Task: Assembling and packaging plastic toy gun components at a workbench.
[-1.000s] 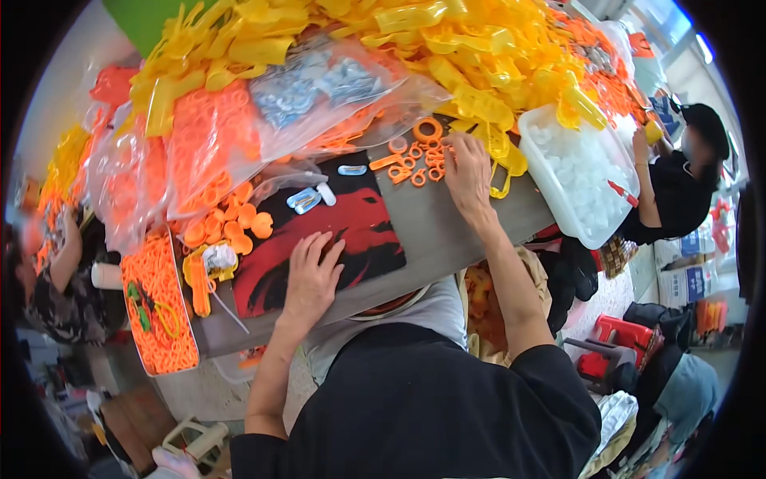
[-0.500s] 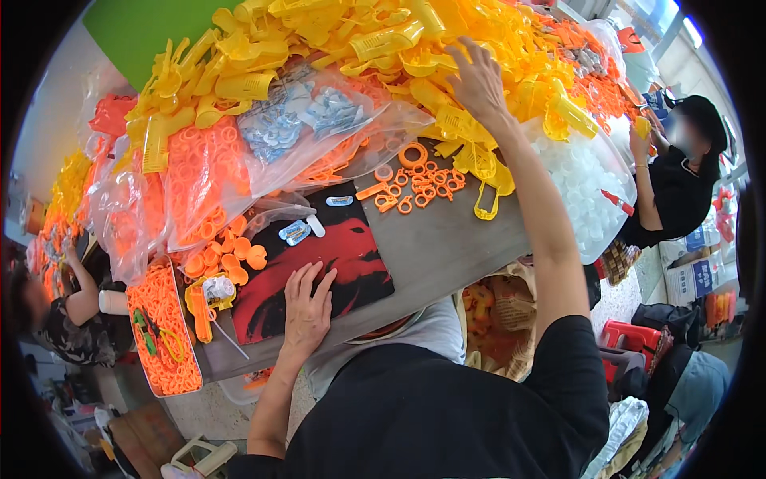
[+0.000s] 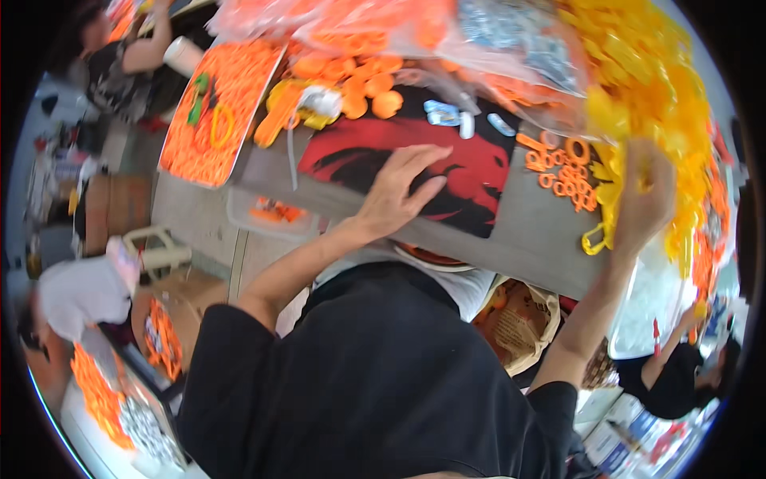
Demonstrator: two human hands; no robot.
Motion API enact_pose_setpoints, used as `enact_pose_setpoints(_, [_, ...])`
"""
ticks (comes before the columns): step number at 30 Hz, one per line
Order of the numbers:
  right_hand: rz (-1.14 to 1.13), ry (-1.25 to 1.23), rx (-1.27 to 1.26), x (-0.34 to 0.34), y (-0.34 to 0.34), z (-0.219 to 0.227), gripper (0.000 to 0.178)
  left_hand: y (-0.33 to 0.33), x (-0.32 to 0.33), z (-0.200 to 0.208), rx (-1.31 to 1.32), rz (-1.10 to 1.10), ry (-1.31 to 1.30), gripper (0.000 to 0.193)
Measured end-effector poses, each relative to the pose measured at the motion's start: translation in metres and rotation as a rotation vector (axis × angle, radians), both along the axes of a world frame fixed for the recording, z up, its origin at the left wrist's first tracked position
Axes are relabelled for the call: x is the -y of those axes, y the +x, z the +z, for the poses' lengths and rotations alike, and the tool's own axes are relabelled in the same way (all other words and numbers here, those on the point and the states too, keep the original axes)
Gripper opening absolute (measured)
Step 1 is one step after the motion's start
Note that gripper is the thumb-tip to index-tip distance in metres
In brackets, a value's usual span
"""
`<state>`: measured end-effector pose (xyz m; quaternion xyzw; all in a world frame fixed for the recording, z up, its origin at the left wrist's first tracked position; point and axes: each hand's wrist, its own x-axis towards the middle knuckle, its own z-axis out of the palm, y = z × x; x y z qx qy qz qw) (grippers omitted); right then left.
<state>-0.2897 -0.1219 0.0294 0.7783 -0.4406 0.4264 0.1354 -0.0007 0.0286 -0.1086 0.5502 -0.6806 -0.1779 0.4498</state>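
My left hand (image 3: 403,191) hovers over or rests lightly on a black mat with a red pattern (image 3: 471,188), fingers stretched out and nothing in them. At the edge of a big heap of yellow plastic parts (image 3: 662,72) is my right hand (image 3: 648,195), its fingers curled and smeared by motion. Yellow shows between those fingers, but I cannot make out whether a part is held. Close by it lie several orange plastic rings (image 3: 570,180) and a yellow part with a loop (image 3: 594,239). Small blue-and-white pieces (image 3: 443,113) lie at the mat's far edge.
Left of the mat are orange round caps (image 3: 375,84), a yellow-orange tool-like piece (image 3: 275,116) and a white-edged tray of orange parts (image 3: 179,152). Clear bags (image 3: 527,40) line the back. A paper bag (image 3: 519,323) stands below the table. Other people (image 3: 678,375) work at both sides.
The view has swung, so the table appears turned. My right hand has come back from deep in the yellow heap to its near edge, its fingers now curled. My left hand stays at the mat.
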Motion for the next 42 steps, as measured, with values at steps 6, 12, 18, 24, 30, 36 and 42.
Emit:
enact_pose_setpoints(6, [0.692,0.548,-0.044,-0.148,0.111,-0.077,0.029,-0.004,-0.007,-0.018,-0.671,0.046,0.214,0.05])
enact_pose_setpoints(12, [0.458,0.42,-0.316,-0.119,0.143,-0.131,0.049,0.016,-0.013,0.003,0.183,0.439,-0.274,0.048])
enact_pose_setpoints(18, [0.292,0.201,-0.22,-0.11,0.149,-0.159,0.056,0.057,-0.152,-0.105,0.036,0.69,-0.372,0.017])
enact_pose_setpoints(24, [0.288,0.093,-0.146,-0.112,0.142,-0.158,0.036,0.22,-0.186,-0.232,0.006,1.184,0.13,0.047])
enact_pose_setpoints(30, [0.28,0.038,-0.136,-0.112,0.145,-0.16,0.025,0.335,-0.143,-0.3,-0.3,1.265,0.371,0.107])
enact_pose_setpoints(36, [0.204,0.082,-0.185,-0.105,0.129,-0.174,0.022,0.311,-0.134,-0.288,-0.114,0.93,0.806,0.1])
enact_pose_setpoints(42, [0.249,0.112,-0.158,-0.106,0.14,-0.168,0.021,0.314,-0.207,-0.229,0.123,0.565,0.951,0.078])
